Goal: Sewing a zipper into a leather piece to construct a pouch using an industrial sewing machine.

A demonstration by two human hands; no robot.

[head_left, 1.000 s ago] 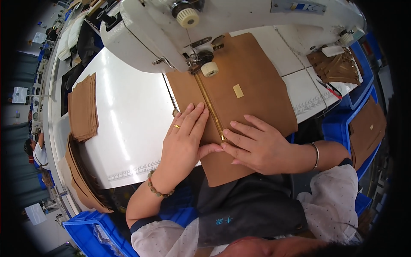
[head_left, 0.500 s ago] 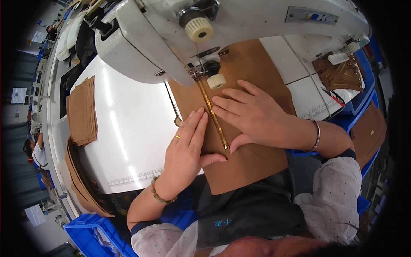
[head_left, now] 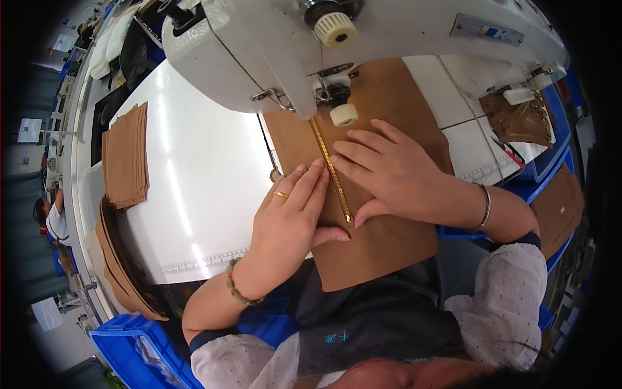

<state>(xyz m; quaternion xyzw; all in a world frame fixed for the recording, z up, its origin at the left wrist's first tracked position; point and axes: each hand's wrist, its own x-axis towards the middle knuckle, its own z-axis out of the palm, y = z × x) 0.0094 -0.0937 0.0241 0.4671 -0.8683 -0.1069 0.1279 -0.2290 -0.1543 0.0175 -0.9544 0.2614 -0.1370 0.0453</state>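
A brown panel [head_left: 382,256], leather-like, lies under the head of a white sewing machine [head_left: 259,58]. Down its middle runs a gold-toothed zipper [head_left: 334,172], its upper end hidden beneath the machine's needle area and its lower end near my thumbs. My left hand [head_left: 291,207] lies flat on the panel's left side, fingertips close to the zipper, thumb stretched toward its lower end. My right hand [head_left: 389,172] rests spread on the panel's right side, fingertips beside the zipper teeth. Both hands press from above; neither grips anything.
A stack of brown pieces [head_left: 126,155] lies on the white table [head_left: 194,194] at left, with larger curved brown sheets [head_left: 123,259] below it. Small brown strips [head_left: 518,117] and red-handled snips [head_left: 514,153] are at right. Blue crates [head_left: 139,350] stand at both sides.
My view has shifted slightly, so the machine appears further right. My hands remain flat on the panel beside the zipper, with little visible movement across it.
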